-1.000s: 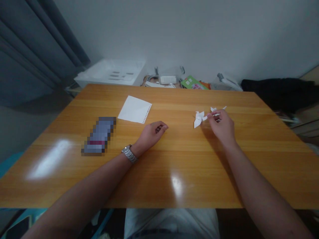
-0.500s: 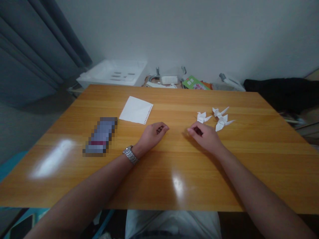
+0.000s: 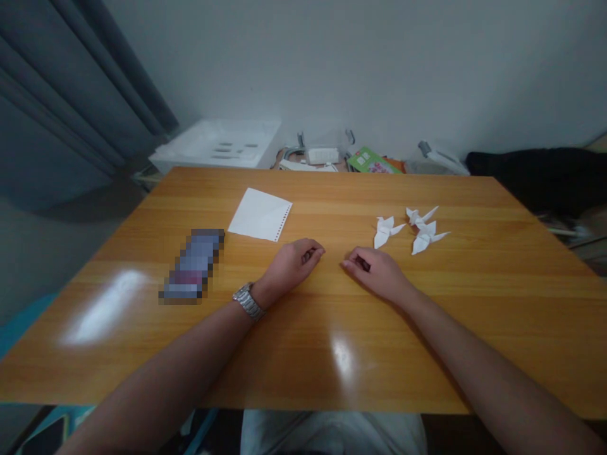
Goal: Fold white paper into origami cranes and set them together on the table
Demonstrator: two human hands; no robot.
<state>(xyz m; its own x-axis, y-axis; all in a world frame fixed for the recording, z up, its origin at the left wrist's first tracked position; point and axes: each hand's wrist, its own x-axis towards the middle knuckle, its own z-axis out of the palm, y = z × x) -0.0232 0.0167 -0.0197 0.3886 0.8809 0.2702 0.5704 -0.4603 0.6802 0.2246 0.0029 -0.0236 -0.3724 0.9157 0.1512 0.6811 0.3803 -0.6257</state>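
My left hand (image 3: 294, 265), with a metal watch (image 3: 248, 301) on its wrist, rests on the wooden table with its fingers curled in and nothing seen in them. It is nearest to a white sheet of paper (image 3: 260, 215) with a perforated right edge. My right hand (image 3: 374, 270) also lies curled on the tabletop, thumb against fingers, holding nothing. Beyond it stand three white folded paper cranes: one crane (image 3: 386, 231) by itself, a front crane (image 3: 423, 237) and a rear crane (image 3: 417, 217) close together. Neither hand touches paper.
A blurred-out phone-like device (image 3: 192, 262) lies on the left of the table (image 3: 303, 354). Past the far edge are a white plastic tray (image 3: 222, 142), a green booklet (image 3: 372, 160) and other clutter. A grey curtain (image 3: 71, 82) hangs at the left.
My right hand has drawn left and slightly nearer to me, away from the single crane, which now shows whole. My left hand has hardly moved. The view has tilted up slightly.
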